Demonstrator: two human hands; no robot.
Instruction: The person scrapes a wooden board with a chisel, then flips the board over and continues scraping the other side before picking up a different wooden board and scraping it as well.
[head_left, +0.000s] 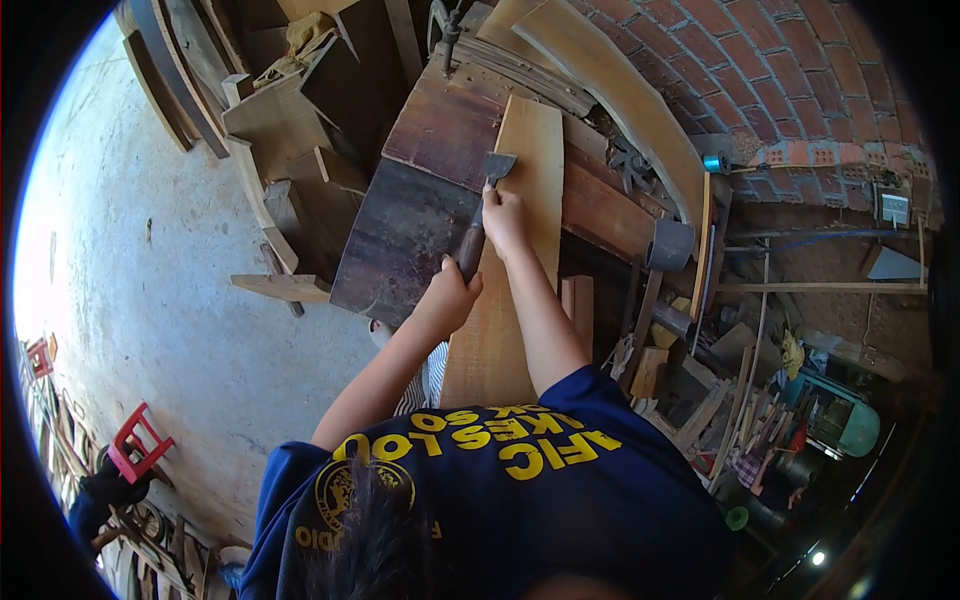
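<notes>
a brick wall [770, 70] and a grey concrete floor [220, 320] flank the dark wooden bench [405, 235] in my head feed. a pale plank [500, 320] lies along its right side. i have the left hand [450, 297] wrapped around the scraper [471, 250] at its handle, the right hand [506, 219] clasped nearer its blade, which sits over the plank's left edge; contact i can't tell.
</notes>
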